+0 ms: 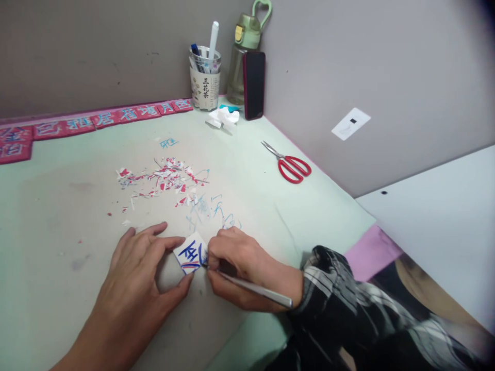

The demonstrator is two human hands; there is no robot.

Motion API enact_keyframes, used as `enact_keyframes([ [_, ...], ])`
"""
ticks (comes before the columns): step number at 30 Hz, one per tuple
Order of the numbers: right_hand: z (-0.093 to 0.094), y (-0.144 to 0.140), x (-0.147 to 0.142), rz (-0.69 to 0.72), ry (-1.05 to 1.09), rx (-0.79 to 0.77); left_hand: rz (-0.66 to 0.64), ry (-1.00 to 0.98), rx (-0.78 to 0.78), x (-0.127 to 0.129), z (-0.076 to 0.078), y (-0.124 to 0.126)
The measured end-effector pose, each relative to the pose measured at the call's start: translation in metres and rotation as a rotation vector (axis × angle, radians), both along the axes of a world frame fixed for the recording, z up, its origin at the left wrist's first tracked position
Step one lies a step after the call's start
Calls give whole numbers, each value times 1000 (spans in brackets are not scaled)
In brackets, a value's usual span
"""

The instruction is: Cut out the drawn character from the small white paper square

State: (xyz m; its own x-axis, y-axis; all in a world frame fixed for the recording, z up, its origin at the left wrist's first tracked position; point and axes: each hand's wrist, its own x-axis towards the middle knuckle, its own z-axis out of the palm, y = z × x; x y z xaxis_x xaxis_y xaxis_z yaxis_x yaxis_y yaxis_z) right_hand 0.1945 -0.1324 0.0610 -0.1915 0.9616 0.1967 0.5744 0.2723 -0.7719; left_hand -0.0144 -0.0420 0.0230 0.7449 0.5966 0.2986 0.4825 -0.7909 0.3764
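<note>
A small white square carving block (190,253) with a blue character and red and blue lines lies on the mat, turned cornerwise. My left hand (145,265) pinches it, index finger on its upper left corner and thumb along its lower edge. From the right, my right hand (242,260) grips a craft knife (266,293) with a slim silver handle pointing down right. The knife's tip is at the block's right side, mostly hidden by my fingers. Beyond both hands lies a scatter of red and white shavings (170,175).
Red carved character tiles (104,119) line the back edge. A glass cup of pens (204,85), green bottle (236,72), phone (254,85) and crumpled tissue (223,118) stand at the back corner. Red-handled scissors (294,169) lie right, near the wall.
</note>
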Motion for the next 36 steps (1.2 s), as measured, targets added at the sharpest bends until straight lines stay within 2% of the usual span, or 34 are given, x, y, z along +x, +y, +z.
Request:
enact_keyframes([
  [6,-1,-1,0,-14,26,-24,18,6,-14,1,1,-1],
  [13,1,-3,-5,-98,137,-87,48,61,-43,-2,0,0],
  [23,4,-5,-5,-116,120,-118,-55,116,-72,-21,-5,10],
  [36,-2,-5,-11,-192,112,-32,35,37,-40,-4,6,-3],
])
